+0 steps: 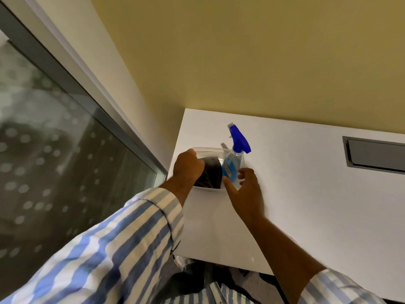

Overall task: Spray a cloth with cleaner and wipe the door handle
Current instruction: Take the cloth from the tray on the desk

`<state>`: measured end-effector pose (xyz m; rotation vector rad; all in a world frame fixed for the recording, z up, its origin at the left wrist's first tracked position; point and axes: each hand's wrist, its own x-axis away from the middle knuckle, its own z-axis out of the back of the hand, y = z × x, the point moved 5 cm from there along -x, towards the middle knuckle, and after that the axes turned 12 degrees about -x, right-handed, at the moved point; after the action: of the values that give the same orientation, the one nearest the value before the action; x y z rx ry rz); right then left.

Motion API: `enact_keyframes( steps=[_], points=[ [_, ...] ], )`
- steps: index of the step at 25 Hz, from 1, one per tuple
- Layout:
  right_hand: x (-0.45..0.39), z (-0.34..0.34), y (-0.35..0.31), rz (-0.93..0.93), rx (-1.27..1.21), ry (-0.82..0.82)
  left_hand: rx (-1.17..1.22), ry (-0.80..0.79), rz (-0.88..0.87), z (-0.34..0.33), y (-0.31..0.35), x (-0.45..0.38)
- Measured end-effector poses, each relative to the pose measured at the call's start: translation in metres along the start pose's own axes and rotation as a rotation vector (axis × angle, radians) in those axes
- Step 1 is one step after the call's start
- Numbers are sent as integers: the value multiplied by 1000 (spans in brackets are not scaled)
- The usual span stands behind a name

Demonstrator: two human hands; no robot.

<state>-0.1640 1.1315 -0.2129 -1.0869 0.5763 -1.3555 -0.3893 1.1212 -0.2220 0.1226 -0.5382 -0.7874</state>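
A clear plastic tray (208,149) sits near the far left corner of a white table (306,194). Inside it lies a dark folded cloth (210,173) and stands a clear spray bottle (233,165) with blue liquid and a blue trigger head. My left hand (188,166) is closed over the cloth's left edge, fingers curled down into the tray. My right hand (245,189) is spread open just in front of the bottle, thumb and fingers close to its base without closing around it. No door handle is in view.
A glass panel with a grey metal frame (92,106) runs along the left. A yellow wall (241,62) rises behind the table. A grey recessed hatch (374,155) is set into the tabletop at the right. Shoes and dark floor show below the table's near edge.
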Motion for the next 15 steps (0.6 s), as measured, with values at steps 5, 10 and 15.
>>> enact_keyframes(
  steps=[5, 10, 15],
  points=[
    [-2, -4, -1, 5, 2, 17, -148, -116, 36, -14, 16, -16],
    [-2, -5, 3, 15, 16, 17, -239, -263, 32, -29, 16, -20],
    [-3, -5, 9, 7, 41, -9, -43, -205, 88, -33, 6, -21]
  ],
)
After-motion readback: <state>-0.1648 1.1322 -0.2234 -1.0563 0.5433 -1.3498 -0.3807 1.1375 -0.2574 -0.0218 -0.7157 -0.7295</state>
